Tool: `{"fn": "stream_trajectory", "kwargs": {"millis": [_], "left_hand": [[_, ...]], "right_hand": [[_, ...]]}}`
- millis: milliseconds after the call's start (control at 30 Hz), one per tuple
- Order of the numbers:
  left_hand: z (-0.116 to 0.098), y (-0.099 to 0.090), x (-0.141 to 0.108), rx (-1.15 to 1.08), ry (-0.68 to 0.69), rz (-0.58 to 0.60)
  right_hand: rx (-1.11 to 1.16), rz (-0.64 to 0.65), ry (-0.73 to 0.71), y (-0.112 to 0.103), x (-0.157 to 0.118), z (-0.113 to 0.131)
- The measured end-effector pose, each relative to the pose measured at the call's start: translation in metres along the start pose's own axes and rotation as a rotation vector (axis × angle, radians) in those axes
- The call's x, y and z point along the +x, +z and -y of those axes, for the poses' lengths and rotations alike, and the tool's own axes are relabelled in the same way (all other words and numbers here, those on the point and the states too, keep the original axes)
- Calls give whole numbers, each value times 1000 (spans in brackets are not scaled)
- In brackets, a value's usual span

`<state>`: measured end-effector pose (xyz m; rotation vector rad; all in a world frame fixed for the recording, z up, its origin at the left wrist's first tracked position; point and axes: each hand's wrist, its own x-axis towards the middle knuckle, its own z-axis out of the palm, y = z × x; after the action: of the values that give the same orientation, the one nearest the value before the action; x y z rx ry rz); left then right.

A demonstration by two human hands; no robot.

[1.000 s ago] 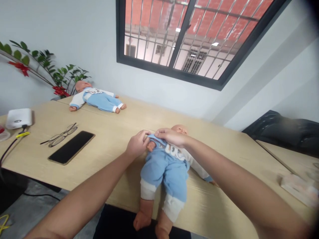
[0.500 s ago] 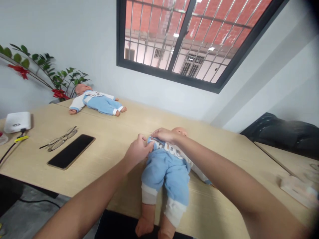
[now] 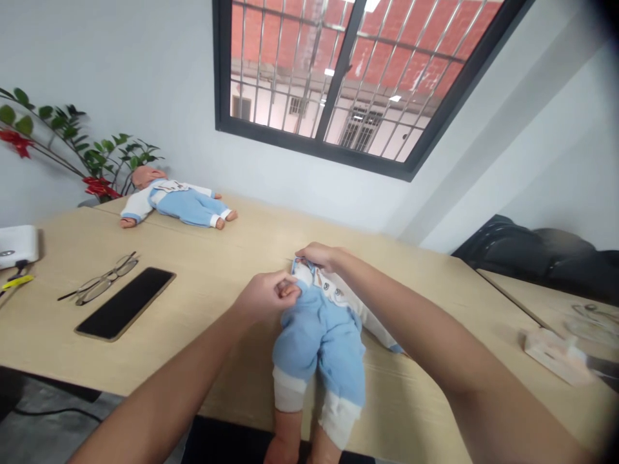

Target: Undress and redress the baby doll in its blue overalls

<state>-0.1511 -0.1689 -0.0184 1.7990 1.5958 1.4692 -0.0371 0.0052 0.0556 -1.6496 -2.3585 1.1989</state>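
Observation:
A baby doll lies on its back on the table, feet towards me, in blue trousers with white cuffs and a white printed top with blue trim. My left hand is closed at the end of the doll's sleeve on the left side, around what looks like the doll's small hand; my fingers partly hide it. Pinched in my right hand is the blue-edged cloth of the top, near the shoulder. My right hand and forearm cover the doll's head and much of its chest.
A second doll in similar clothes lies at the back left, by a potted plant. Glasses, a phone and a white device with a cable are on the left. A tissue pack lies right, near black chairs.
My left hand has shifted slightly down and closed further at the sleeve end. My right hand has lifted the blue-edged cloth a little. The camera view has turned slightly right.

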Motion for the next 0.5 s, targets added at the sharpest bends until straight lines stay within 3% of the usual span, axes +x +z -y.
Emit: {"fn": "stream_trajectory", "kwargs": {"millis": [167,300,500], "left_hand": [[1,-9,-1,-205,-55,86],[8,-20,3,-352,-184,134],[20,-22,12,-425,-337,70]], "right_hand": [[13,-80,97,-22,8,-14],[1,-173,143,-43,8,-25],[16,-202,136,-54,-14,-44]]}}
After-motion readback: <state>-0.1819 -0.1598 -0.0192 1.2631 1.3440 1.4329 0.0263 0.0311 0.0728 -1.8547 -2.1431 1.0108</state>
